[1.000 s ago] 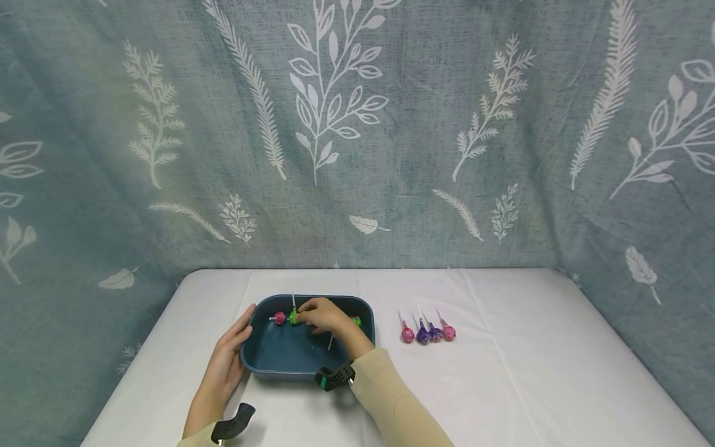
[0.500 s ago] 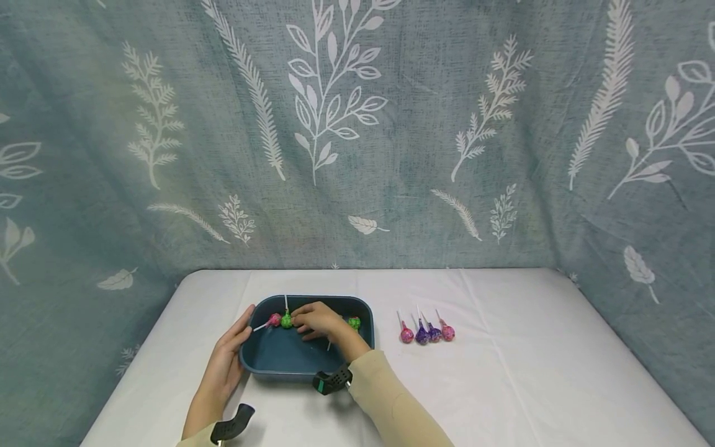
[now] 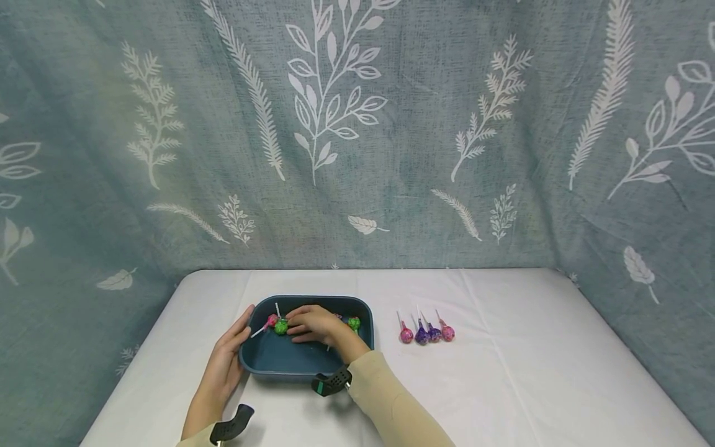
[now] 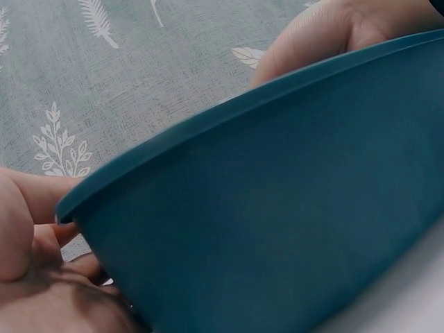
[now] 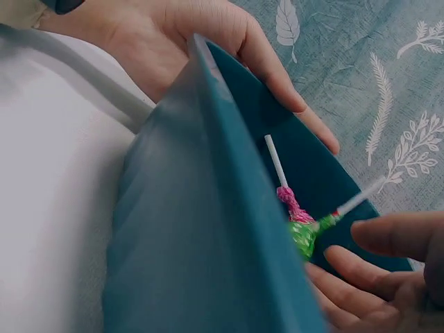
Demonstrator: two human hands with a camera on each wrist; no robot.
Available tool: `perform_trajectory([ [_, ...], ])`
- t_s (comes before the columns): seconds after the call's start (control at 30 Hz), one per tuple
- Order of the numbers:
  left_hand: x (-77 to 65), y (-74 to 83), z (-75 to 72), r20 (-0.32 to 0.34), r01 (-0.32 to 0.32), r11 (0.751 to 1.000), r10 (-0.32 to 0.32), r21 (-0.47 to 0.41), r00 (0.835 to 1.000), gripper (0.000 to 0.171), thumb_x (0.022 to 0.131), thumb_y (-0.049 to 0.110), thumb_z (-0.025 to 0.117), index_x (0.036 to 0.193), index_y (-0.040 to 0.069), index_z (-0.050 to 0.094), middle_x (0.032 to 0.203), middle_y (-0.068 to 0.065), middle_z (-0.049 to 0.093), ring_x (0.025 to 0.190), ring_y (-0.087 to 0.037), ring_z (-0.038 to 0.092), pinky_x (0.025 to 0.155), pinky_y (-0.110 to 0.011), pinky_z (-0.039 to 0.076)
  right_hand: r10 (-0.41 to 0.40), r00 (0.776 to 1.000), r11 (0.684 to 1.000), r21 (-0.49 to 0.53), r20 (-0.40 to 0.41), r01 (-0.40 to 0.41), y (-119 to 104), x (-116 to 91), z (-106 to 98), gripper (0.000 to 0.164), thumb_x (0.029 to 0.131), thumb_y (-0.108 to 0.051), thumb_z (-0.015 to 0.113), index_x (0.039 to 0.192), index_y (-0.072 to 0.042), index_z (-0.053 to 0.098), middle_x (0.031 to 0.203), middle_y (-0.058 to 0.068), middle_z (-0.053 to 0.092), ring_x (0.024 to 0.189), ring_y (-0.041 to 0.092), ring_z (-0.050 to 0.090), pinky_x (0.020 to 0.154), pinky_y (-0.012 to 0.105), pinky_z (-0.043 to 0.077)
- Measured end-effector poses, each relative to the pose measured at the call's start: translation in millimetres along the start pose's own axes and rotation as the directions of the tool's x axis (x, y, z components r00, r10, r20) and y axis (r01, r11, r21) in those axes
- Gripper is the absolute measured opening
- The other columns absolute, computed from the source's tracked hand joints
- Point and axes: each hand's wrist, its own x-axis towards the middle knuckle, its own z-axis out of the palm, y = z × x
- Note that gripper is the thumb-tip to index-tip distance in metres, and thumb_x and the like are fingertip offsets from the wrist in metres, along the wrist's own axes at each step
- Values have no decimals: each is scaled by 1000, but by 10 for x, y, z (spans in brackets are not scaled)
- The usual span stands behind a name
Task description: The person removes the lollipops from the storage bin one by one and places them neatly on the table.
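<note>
A dark blue plastic bin (image 3: pixel 285 374) sits on the white-covered table. Along its left outer wall lies my left hand (image 3: pixel 226 354), its fingers extended at the rim. My right hand (image 3: pixel 314 324) reaches inside, fingers loosely spread with nothing gripped. Right at its fingertips is a green-wrapped lollipop (image 3: pixel 281 327), stick pointing up and back. Beside that, a pink lollipop (image 3: pixel 272 320) leans with its stick toward the left wall. The right wrist view shows the green wrapper (image 5: pixel 303 239) overlapping the pink one, thumb and fingers apart. Another green lollipop (image 3: pixel 354 323) is behind my right wrist, partly hidden.
Right of the bin, a row of lollipops lies on the tablecloth (image 3: pixel 530 347): a pink one (image 3: pixel 406 336), two purple ones with the nearer at the left (image 3: pixel 421 337), and another pink one (image 3: pixel 448 333). A leaf-patterned curtain (image 3: pixel 357 155) hangs behind the table.
The green lollipop has shifted left against the pink one, whose stick has swung toward the front left. My right hand has moved slightly left and its fingers have loosened. The left hand stays put.
</note>
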Motion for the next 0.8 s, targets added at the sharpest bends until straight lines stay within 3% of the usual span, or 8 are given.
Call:
perform_trajectory([
  [0.17,0,-7,-16,6,-4,1000,4,-13,1000,51,105,16,40,154,17,27,161,4,12,146,-11,6,115,-34,14,8,996,1000,-10,84,-7,17,6,24,30,99,-6,49,124,10,57,114,21,63,110,38,60,89,45,52],
  [0.43,7,-9,-10,2,6,1000,-6,-17,1000,50,105,14,38,154,17,27,161,4,11,146,-11,6,115,-33,14,-30,999,993,-111,46,35,34,-14,68,23,97,0,48,111,10,64,112,18,63,103,33,64,86,44,54],
  [0.63,5,-3,-3,1,7,1000,-7,-13,1000,50,105,15,40,154,19,28,161,4,11,146,-12,8,115,-33,16,-39,982,981,-182,182,73,60,20,62,23,97,-2,53,114,6,66,109,10,65,101,24,64,87,38,53],
  [0.8,5,-5,-9,8,6,1000,-5,-16,1000,51,105,16,40,154,18,27,161,3,11,146,-12,9,113,-32,19,-31,960,966,-238,279,100,75,42,71,29,98,-4,51,125,3,62,122,8,60,109,25,61,92,37,51],
])
